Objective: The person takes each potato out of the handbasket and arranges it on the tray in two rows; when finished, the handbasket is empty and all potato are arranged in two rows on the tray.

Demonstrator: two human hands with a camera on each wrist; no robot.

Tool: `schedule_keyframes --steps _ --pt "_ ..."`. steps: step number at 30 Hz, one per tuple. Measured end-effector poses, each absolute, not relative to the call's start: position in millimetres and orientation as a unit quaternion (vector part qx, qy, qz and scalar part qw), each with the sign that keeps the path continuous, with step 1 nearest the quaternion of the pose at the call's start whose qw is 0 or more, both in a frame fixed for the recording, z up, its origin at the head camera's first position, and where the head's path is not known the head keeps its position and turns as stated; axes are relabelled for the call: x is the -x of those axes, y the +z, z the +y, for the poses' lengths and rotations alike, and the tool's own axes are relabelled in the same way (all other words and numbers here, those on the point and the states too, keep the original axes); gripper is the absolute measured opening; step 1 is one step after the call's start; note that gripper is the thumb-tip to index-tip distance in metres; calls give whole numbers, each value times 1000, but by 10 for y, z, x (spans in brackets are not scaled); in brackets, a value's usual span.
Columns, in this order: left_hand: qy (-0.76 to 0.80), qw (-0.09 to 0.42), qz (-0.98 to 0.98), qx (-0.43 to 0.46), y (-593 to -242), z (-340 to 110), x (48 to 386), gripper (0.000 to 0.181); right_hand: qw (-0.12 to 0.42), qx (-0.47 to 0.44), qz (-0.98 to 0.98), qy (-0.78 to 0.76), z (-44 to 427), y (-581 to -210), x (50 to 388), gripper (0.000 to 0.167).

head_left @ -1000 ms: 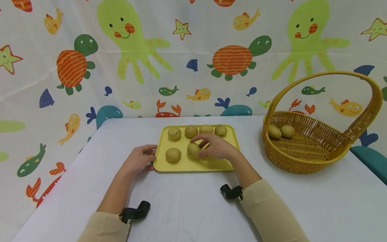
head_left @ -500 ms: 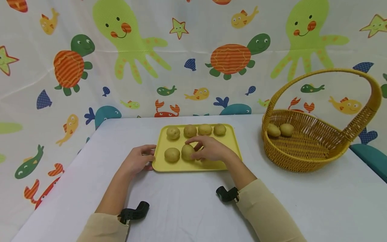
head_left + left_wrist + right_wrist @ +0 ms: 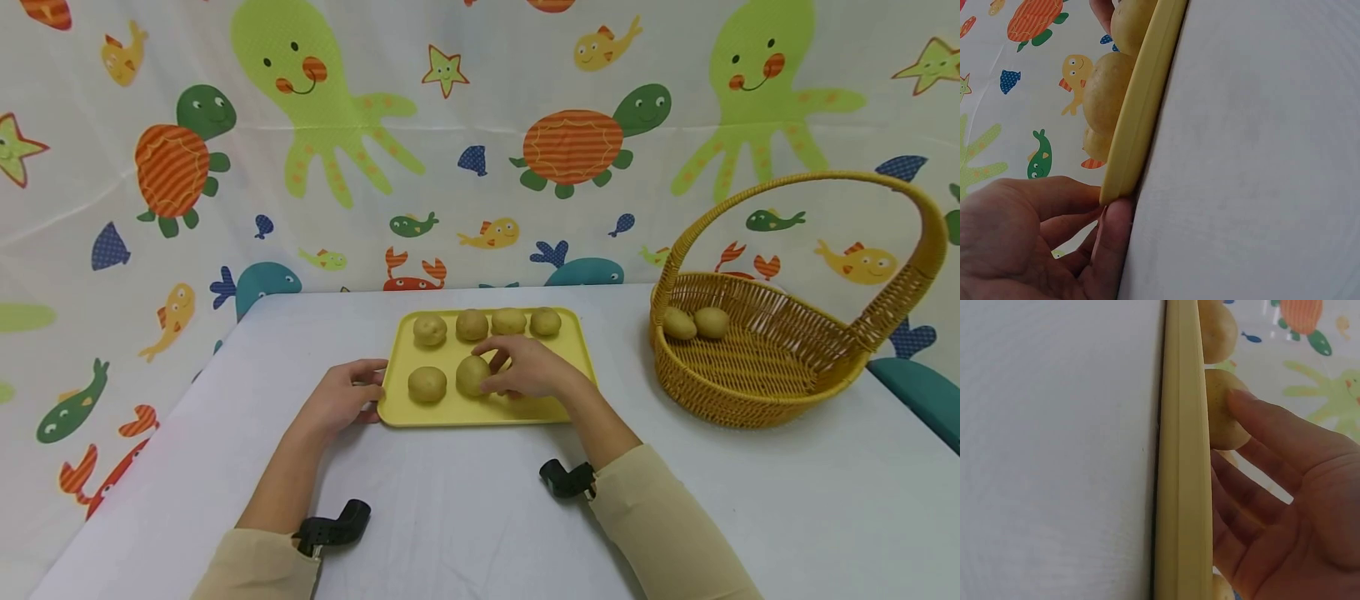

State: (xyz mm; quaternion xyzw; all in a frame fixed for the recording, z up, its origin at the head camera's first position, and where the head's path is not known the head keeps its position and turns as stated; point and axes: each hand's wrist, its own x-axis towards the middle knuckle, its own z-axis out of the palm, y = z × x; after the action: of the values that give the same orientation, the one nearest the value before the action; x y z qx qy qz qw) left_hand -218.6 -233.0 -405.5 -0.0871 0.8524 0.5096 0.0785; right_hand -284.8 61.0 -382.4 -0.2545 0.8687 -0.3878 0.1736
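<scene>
Between the thumb and fingers of my right hand (image 3: 525, 367) is a potato (image 3: 472, 377), low over or on the yellow tray (image 3: 543, 410); whether it touches the tray is not clear. The right wrist view shows the thumb (image 3: 1272, 422) pressed on this potato (image 3: 1219, 425). To its left sits another potato (image 3: 427, 384), a small gap apart. A row of several potatoes (image 3: 472, 325) lines the tray's far side. My left hand (image 3: 347, 396) grips the tray's left edge; in the left wrist view its fingers meet the rim (image 3: 1125, 169).
A wicker basket (image 3: 738, 408) with a tall arched handle (image 3: 806, 178) stands to the right, with two potatoes (image 3: 693, 322) at its left side. The white table (image 3: 450, 508) runs back to a curtain (image 3: 360, 242) printed with sea animals.
My right hand and its potato shifted left towards the neighbouring potato, then slightly back right. The left hand stays at the tray's edge. The head view moved a little.
</scene>
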Motion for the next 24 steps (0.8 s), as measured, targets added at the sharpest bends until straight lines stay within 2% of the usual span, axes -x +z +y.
schedule_keyframes --steps 24 --pt "515 80 849 87 -4043 -2326 2170 55 180 247 865 -397 687 -3822 2868 52"
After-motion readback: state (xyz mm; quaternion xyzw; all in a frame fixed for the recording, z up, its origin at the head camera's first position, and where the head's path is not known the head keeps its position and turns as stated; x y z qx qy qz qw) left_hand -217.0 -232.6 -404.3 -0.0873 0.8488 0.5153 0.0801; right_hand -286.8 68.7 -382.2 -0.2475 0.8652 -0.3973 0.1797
